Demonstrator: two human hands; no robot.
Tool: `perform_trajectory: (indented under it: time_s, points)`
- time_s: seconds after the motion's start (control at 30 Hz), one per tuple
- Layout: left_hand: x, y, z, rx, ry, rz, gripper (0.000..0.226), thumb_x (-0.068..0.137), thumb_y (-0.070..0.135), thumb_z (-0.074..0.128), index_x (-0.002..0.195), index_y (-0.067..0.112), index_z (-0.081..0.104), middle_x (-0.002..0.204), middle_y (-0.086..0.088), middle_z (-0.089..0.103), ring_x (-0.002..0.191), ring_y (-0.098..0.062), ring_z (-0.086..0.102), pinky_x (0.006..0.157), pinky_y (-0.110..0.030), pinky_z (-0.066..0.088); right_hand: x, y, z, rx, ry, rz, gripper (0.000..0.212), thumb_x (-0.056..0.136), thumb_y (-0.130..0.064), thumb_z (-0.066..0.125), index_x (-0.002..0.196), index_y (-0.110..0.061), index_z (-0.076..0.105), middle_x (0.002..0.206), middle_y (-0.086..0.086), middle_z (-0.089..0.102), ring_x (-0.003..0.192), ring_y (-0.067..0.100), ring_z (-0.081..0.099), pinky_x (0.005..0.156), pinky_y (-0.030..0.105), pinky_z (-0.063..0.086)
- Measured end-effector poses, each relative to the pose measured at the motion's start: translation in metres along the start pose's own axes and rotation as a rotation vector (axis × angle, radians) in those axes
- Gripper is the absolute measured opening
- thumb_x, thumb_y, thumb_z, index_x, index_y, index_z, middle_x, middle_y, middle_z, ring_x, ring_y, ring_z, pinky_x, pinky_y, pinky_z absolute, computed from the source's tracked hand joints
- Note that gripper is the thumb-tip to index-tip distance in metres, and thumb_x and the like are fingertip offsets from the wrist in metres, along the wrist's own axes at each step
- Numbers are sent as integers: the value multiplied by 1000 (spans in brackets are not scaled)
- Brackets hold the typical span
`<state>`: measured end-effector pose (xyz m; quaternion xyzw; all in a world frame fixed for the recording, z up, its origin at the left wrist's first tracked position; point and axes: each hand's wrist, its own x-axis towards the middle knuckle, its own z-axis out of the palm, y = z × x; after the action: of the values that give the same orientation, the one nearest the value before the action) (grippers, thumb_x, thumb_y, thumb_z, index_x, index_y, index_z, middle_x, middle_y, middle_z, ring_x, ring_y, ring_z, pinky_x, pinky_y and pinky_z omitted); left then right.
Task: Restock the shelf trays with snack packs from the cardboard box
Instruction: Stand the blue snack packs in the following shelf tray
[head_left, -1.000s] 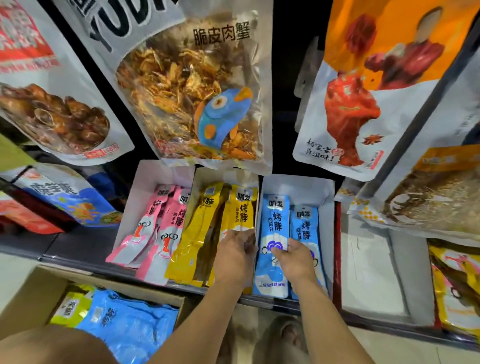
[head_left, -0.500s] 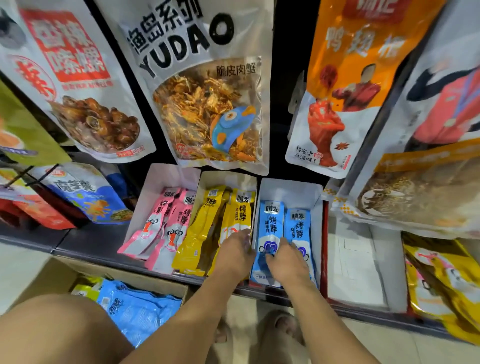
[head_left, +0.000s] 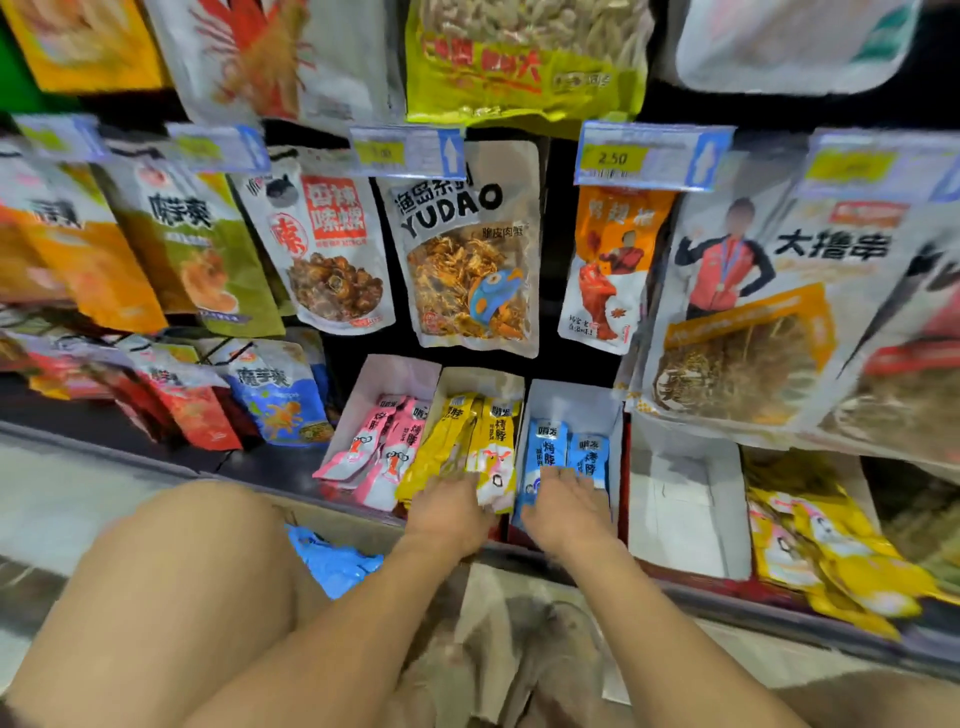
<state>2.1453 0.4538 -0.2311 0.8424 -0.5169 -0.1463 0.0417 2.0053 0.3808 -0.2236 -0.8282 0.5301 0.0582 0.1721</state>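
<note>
Pink packs (head_left: 371, 447), yellow packs (head_left: 470, 441), blue packs (head_left: 566, 452) in white trays (head_left: 576, 402); blue packs in box (head_left: 332, 564); price tags (head_left: 649, 156) blue-yellow.

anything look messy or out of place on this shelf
Yes. The yellow packs at far right lie in a loose, slanted heap reaching over the shelf edge. The pink packs also fan out past their tray's front.

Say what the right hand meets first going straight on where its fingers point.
The right hand seems to rest on the blue packs; going on, it likely meets the back wall of the white tray.
</note>
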Motion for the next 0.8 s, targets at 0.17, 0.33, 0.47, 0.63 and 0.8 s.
perform_trajectory:
  time_s: [0.17, 0.33, 0.47, 0.63, 0.8]
  points:
    - [-30, -30, -16, 69, 33, -35, 47, 90, 40, 50, 133, 21, 53, 128, -7, 59, 118, -31, 53, 94, -40, 46, -22, -29, -6, -69, -7, -69, 60, 95, -30, 51, 149, -13, 35, 151, 13, 41, 140, 36, 35, 112, 51, 33]
    - [-49, -73, -34, 93, 80, -111, 37, 88, 40, 49, 117, 18, 57, 120, -6, 62, 115, -31, 54, 90, -42, 46, -24, -70, 3, -95, 20, -183, 60, 95, -34, 51, 148, -13, 35, 150, 13, 40, 139, 37, 35, 111, 53, 32]
    - [-58, -115, -38, 93, 65, -187, 46, 89, 42, 49, 130, 20, 52, 130, -5, 58, 122, -31, 49, 97, -42, 42, -18, -113, 15, -124, 6, -280, 61, 94, -36, 50, 148, -10, 34, 150, 16, 39, 140, 39, 33, 111, 54, 32]
    - [-68, -184, -26, 54, 33, -286, 44, 91, 46, 48, 125, 19, 54, 129, -5, 58, 121, -28, 50, 99, -40, 44, -10, -166, 40, -182, -20, -404, 66, 92, -40, 54, 149, -14, 34, 147, 12, 42, 137, 36, 37, 109, 51, 34]
    - [-72, -240, -10, -68, -29, -451, 50, 92, 46, 50, 133, 17, 50, 135, -8, 54, 129, -30, 47, 102, -40, 43, 1, -213, 86, -237, -84, -498, 64, 91, -42, 55, 145, -13, 37, 145, 11, 44, 133, 34, 42, 104, 49, 39]
